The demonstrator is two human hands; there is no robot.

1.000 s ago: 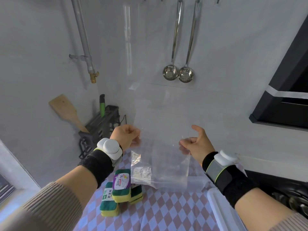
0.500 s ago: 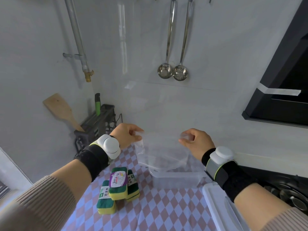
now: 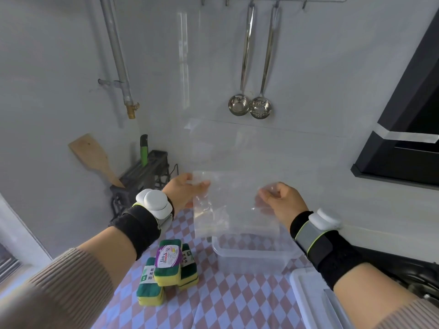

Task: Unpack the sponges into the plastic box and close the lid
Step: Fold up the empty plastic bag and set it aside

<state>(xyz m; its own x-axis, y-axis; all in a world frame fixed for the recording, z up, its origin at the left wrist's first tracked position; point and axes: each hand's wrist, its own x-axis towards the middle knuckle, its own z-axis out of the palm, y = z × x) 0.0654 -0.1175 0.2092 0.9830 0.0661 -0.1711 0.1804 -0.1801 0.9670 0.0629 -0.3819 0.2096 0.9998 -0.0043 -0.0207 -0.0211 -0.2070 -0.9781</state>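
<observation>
A clear plastic bag (image 3: 234, 205) hangs in the air between my hands, above the far part of the clear plastic box (image 3: 251, 256). My left hand (image 3: 184, 192) holds the bag's upper left corner. My right hand (image 3: 280, 200) pinches its right edge with curled fingers. The bag looks empty. Three packs of green and yellow sponges (image 3: 167, 269) with paper labels lie piled on the checked cloth, left of the box. The box stands open and holds nothing that I can make out. A white lid (image 3: 311, 302) lies at the lower right.
A dark utensil rack (image 3: 142, 176) with a wooden spatula (image 3: 92, 157) and a green-handled tool stands in the back left corner. Two metal ladles (image 3: 249, 105) hang on the wall. A black range hood (image 3: 408, 129) juts out at right, above a stove.
Both hands have lowered the clear bag and pulled it wider apart; the white packet seen inside it a second ago no longer shows. The sponges and box stayed put.
</observation>
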